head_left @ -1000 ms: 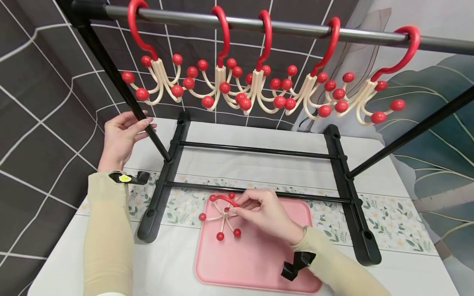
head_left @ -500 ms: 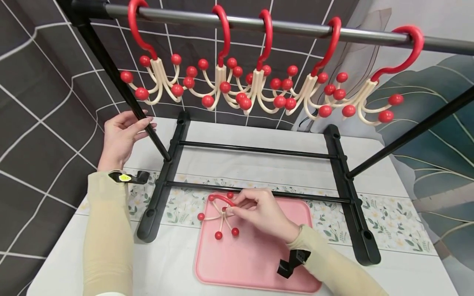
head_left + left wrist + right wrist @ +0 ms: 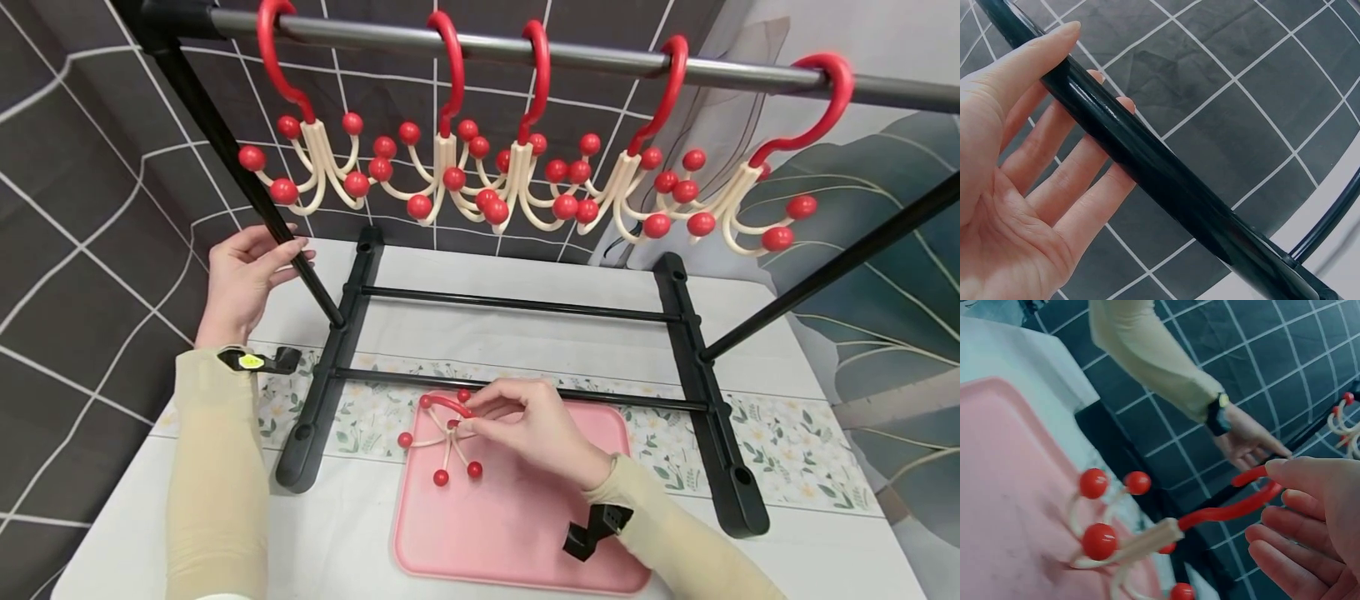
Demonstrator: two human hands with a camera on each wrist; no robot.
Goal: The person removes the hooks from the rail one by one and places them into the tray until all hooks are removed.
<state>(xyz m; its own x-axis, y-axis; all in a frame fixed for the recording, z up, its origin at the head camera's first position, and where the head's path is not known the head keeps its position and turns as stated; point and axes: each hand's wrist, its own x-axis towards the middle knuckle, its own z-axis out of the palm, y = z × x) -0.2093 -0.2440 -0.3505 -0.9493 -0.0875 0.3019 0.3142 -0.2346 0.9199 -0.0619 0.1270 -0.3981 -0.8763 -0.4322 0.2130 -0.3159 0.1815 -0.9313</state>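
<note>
A red-hooked hanger with curved cream arms tipped by red balls is low over the pink tray. Its red hook is pinched between the thumb and fingers of my right hand; the right wrist view shows the stem slanting down from there. At the left, my left hand holds the black slanted post of a rack, thumb across the front and fingers behind it. Several similar hangers, such as one near the middle, hang from the rack's top rail.
The rack's two black feet stand on a white table with a floral strip. Crossbars join the feet, the front one just behind the tray. A dark gridded cloth is behind; a patterned curtain is at right.
My right hand and the pinched hanger have shifted slightly left over the tray. The rightmost hanging hanger has turned a little. My left hand has stayed on the post.
</note>
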